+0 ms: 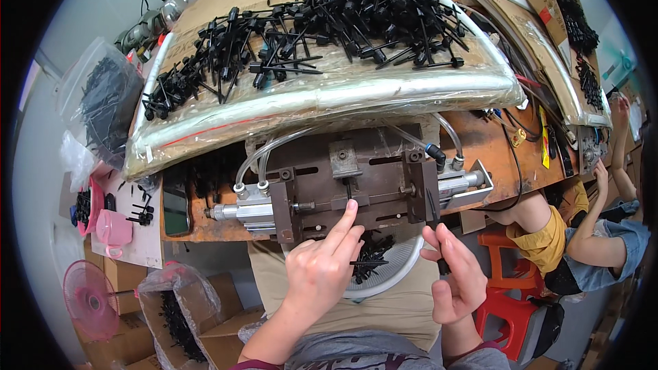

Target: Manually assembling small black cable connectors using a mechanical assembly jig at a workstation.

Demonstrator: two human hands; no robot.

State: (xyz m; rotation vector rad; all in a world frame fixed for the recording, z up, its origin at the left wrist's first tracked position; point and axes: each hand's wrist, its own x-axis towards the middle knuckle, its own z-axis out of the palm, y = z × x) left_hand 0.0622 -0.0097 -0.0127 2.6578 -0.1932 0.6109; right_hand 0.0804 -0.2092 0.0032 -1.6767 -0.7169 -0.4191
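Observation:
A dark metal fixture (308, 164) sits at the table's front edge, with a pneumatic cylinder (257, 215) on its left and another cylinder (460, 183) on its right. My left hand (319, 270) reaches in with the index finger stretched out, its tip at a small black part (349, 188) in the middle of the fixture. Its other fingers are curled, and a thin black stem (371, 262) sticks out from them. In my right hand (460, 281), a black stemmed plastic part (432, 207) is pinched, stem upward, near the fixture's right block.
Behind the fixture, a plastic-wrapped cardboard tray (308, 99) bears a heap of black stemmed parts (370, 14). A white basket (404, 264) with more parts rests on my lap. A phone (176, 209) lies left. Another person (603, 233) sits right, beside red stools (507, 315).

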